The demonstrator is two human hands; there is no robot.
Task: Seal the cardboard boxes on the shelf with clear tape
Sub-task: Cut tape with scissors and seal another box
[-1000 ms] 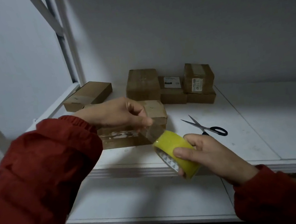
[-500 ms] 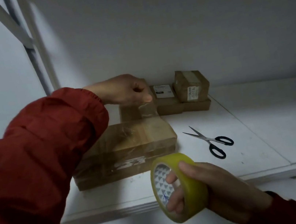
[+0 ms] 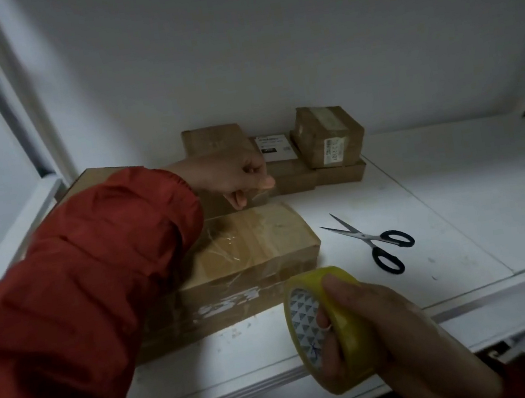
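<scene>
Non-task items: scissors, upright post, wall
Black-handled scissors [image 3: 365, 237] lie flat, blades open, tips pointing toward the rear left. A white upright post [image 3: 31, 97] stands at left; a pale wall [image 3: 265, 45] closes the back.

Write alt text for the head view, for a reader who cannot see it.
A person's left hand pinches the tape end over the far edge of a long box, while the right hand holds the yellow roll near its front. Open scissors lie to the right on the white shelf; smaller boxes are stacked at the back.
</scene>
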